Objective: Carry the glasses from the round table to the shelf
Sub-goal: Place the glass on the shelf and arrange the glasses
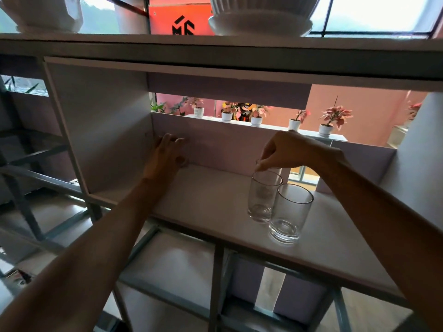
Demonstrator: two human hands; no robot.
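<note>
As both arms reach in, front glass [291, 212]: upright on shelf [203, 200] board, right side.
middle glass [263, 195]: upright, just behind front glass.
rear glass [275, 170]: mostly hidden, rim pinched by right hand [294, 149].
left hand [165, 154]: fingers relaxed, holding nothing, near back panel.
potted plants [326, 125]: beyond shelf.

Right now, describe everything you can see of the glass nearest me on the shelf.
The nearest glass is a clear, straight-sided tumbler with a thick base and thin rim. It looks empty and stands upright on the pale shelf board, just in front of a second glass. No hand touches it; whether the glasses touch is unclear.
</note>
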